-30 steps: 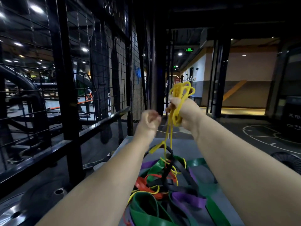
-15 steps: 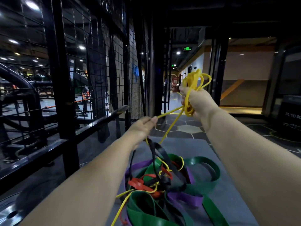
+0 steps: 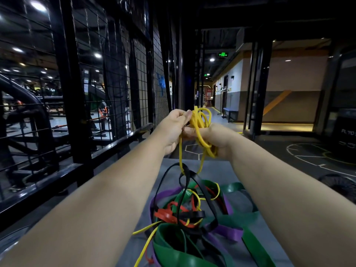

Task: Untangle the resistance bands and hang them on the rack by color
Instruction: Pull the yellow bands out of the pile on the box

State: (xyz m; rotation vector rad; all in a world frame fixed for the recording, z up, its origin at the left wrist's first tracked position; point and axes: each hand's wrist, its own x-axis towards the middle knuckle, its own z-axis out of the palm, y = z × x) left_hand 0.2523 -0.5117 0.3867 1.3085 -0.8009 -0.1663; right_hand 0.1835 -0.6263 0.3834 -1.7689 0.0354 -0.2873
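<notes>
Both hands meet at frame centre: left hand (image 3: 173,130) pinches the yellow band (image 3: 200,122) up top, right hand (image 3: 215,137) clamps its gathered coils. Thin, light, stretchy, I'd say. It trails into the tangle (image 3: 192,214) on the table (image 3: 269,237), lower centre. Grip near the snag, don't yank.

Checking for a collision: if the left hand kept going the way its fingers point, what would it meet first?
The bunched yellow band that the left hand pinches; just beyond, probably the right hand gripping it, though depth is unclear.
</notes>
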